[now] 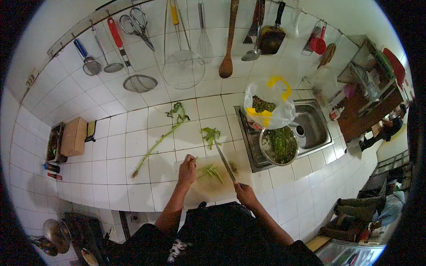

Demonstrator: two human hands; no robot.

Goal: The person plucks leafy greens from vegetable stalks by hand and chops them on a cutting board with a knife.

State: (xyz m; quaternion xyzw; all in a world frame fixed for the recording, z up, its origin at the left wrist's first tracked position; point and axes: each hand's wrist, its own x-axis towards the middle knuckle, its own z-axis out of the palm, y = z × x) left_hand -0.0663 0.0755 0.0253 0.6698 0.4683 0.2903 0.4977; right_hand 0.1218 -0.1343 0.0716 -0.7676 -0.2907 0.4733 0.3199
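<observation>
My right hand [245, 195] is wrapped around the handle of a long knife [227, 165], whose blade slants up and away to the left. The knife's tip reaches a bunch of green leaves [211, 136] on the tiles. Closed fingers show on my left hand [187, 170], over the left side of a pale cutting board [202, 195]; a small greenish bit shows at the fingertips, too little to name. Cut green stalk pieces [213, 173] lie on the board between my hands. Right of the blade is a small brownish trimmed end [233, 166].
A long leafy stalk [159, 139] lies across the white tiles. On the right, a bowl of chopped greens [284, 146] and a plastic bag [277, 104] stand by the sink [315, 122]. Utensils hang along the wall. A box [73, 137] stands left; other people are at far right.
</observation>
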